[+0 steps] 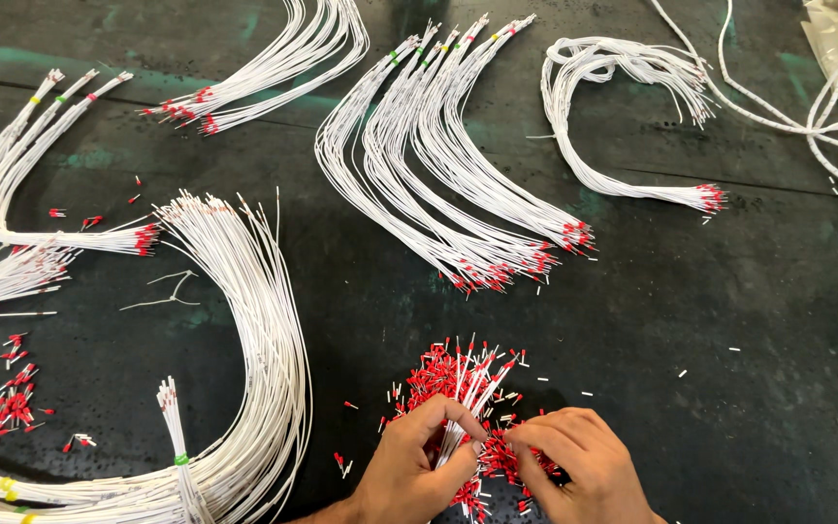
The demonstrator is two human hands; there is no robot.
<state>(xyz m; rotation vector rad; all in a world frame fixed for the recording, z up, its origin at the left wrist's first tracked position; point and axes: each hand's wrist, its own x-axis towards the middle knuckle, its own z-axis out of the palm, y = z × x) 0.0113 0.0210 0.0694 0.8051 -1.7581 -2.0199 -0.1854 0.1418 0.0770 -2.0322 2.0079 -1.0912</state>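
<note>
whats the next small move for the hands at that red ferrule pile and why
Probably pinch one loose ferrule with the right hand and slide it onto a bare wire end. The left hand has its grip on a small bunch of white wires standing in the pile of red ferrules, and the right fingertips rest among the ferrules beside them. Whether those wire ends are already capped is unclear.

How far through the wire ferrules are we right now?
Looks done: several white wire bundles at the top already carry red tips. In hand: the left hand grips a few wires while the right hand picks at the pile of red ferrules. Left: the big curved bundle at left shows bare ends.
</note>
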